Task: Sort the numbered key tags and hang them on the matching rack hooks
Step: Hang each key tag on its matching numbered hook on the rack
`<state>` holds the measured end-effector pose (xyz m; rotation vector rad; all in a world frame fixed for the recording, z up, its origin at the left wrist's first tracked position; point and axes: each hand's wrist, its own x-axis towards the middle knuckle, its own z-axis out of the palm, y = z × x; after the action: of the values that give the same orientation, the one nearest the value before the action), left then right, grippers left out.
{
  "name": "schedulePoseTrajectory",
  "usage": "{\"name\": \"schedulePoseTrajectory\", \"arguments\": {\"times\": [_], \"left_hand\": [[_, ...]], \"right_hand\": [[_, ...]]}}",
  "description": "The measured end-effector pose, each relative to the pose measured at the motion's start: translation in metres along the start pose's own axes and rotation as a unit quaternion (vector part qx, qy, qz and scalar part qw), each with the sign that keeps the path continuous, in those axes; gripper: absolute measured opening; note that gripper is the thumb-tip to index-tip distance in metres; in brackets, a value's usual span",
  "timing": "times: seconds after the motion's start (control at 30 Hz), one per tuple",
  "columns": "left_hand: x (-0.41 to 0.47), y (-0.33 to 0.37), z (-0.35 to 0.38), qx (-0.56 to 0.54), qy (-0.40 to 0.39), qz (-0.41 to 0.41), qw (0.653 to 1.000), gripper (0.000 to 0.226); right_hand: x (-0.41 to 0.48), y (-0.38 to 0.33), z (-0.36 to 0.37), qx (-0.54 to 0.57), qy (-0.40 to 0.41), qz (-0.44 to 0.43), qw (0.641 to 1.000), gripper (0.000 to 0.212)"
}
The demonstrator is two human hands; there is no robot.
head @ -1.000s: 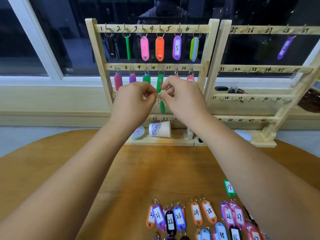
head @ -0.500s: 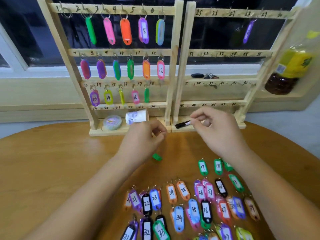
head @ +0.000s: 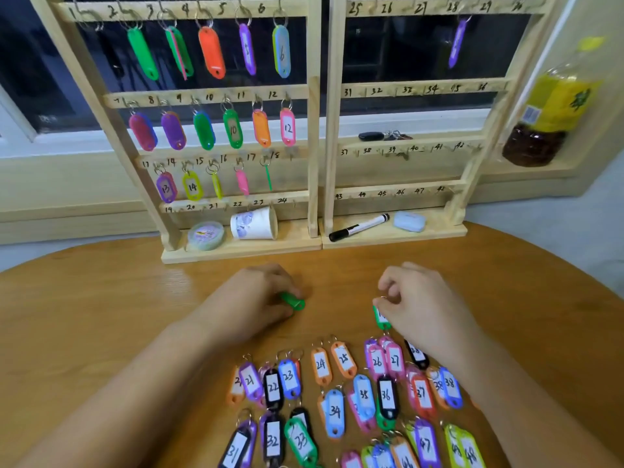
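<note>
Two wooden racks stand at the table's far edge. The left rack [head: 314, 130] carries coloured tags on hooks 1 to 17; the right rack [head: 422, 87] holds one purple tag [head: 456, 45] at hook 28. My left hand [head: 256, 298] holds a small green piece [head: 293, 301] on the table. My right hand [head: 418, 305] pinches the ring of a green key tag [head: 381, 317], whose number is partly hidden. Several numbered tags [head: 337, 400], 21 to 48, lie in rows near me.
On the rack bases lie a tipped paper cup [head: 253, 224], a round tape roll [head: 205, 235], a black marker [head: 358, 227] and a pale blue case [head: 409, 221]. A drink bottle [head: 553, 106] stands right; car keys [head: 381, 135] rest on the sill.
Both hands have come down from the rack's third row to the table. The left now holds a green piece; the right has taken hold of a green tag's ring.
</note>
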<state>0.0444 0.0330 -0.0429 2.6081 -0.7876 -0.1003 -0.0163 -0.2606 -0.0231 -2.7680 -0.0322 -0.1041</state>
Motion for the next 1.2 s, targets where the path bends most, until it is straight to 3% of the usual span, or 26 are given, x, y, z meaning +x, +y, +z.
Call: {"name": "schedulePoseTrajectory", "arguments": {"times": [0.17, 0.37, 0.53, 0.67, 0.77, 0.97, 1.1, 1.2], "left_hand": [[-0.001, 0.002, 0.001, 0.053, 0.026, 0.027, 0.998, 0.027], [-0.003, 0.001, 0.001, 0.042, 0.045, -0.013, 0.998, 0.036], [0.000, -0.002, -0.001, 0.002, 0.042, -0.063, 0.997, 0.031], [0.000, -0.005, -0.004, 0.012, 0.041, -0.093, 0.995, 0.027], [-0.005, -0.007, -0.006, 0.004, 0.044, -0.088, 0.995, 0.023], [-0.013, -0.011, -0.029, -0.046, 0.102, -0.080, 0.990, 0.013], [-0.009, -0.020, -0.046, -0.055, 0.144, -0.080, 0.985, 0.014], [-0.006, -0.023, -0.062, -0.088, 0.125, -0.070, 0.986, 0.018]], "right_hand": [[-0.007, 0.000, -0.007, -0.034, -0.081, 0.021, 0.996, 0.033], [-0.009, 0.006, -0.015, -0.012, -0.107, 0.020, 0.994, 0.031], [0.000, 0.009, -0.001, 0.024, -0.055, 0.032, 0.998, 0.024], [0.008, 0.008, 0.007, 0.025, -0.054, 0.023, 0.998, 0.005], [0.018, 0.009, 0.008, 0.043, -0.048, 0.016, 0.998, 0.019], [0.038, -0.024, -0.003, 0.162, 0.020, -0.046, 0.985, 0.011], [0.066, -0.064, -0.009, 0.178, 0.059, -0.103, 0.977, 0.009], [0.091, -0.093, -0.014, 0.180, 0.078, -0.136, 0.971, 0.010]]}}
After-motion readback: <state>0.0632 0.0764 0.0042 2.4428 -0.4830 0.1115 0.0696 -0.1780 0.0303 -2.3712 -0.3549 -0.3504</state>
